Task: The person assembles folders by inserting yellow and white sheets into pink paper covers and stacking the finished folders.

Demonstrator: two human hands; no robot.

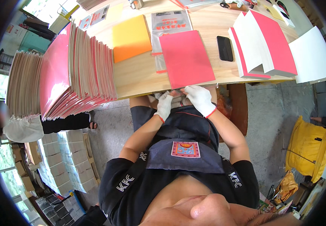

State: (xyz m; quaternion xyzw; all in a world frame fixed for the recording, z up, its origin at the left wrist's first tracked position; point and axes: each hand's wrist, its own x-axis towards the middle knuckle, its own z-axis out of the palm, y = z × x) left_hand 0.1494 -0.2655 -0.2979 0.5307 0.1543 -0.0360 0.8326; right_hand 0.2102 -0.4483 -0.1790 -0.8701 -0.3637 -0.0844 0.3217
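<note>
My left hand (164,106) and my right hand (200,99), both in white gloves with bare fingertips showing, are close together at the table's front edge, over my lap. Their fingers curl inward and nearly meet; anything between them is too small or hidden to make out. Just beyond my fingers a pink-red sheet or cover (187,58) lies flat on the wooden table (132,77). It partly covers clear plastic sleeves (170,22) with red print. To its left lies an orange-yellow sheet (131,37).
A tall stack of pink-covered, plastic-wrapped booklets (91,64) stands at the table's left. On the right are a black phone (224,48), thick pink-and-white blocks (270,41) and white sheets (312,54). A yellow sack (308,148) is on the floor. Another person (25,128) is at far left.
</note>
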